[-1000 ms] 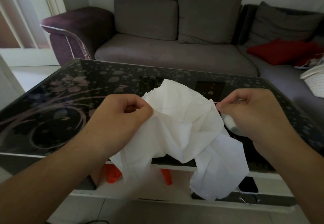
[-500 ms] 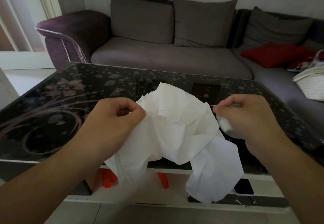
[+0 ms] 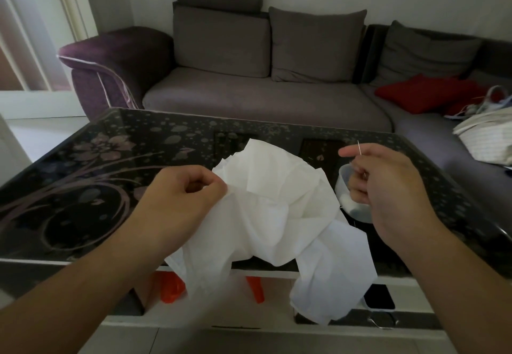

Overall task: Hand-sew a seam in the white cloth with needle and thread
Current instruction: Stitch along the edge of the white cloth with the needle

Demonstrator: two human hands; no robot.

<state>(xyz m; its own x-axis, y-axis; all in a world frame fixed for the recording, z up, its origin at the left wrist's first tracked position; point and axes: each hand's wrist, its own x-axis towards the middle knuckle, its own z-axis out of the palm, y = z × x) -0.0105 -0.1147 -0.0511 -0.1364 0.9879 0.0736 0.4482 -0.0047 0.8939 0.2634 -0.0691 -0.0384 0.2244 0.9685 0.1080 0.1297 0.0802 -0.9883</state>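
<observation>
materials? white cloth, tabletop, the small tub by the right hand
White cloth: thin woven fabric, matte; holds sharp creases, drapes limply.
Tabletop: looks like dark glass with a printed flower pattern; glossy, shows reflections.
Small tub: probably translucent plastic; its contents show through its milky wall.

Left hand [image 3: 180,195], fingers curled, pinches the white cloth [image 3: 277,204] at its left edge. Right hand [image 3: 388,187], right of the cloth, apparently pinches an upright needle [image 3: 359,147].
</observation>
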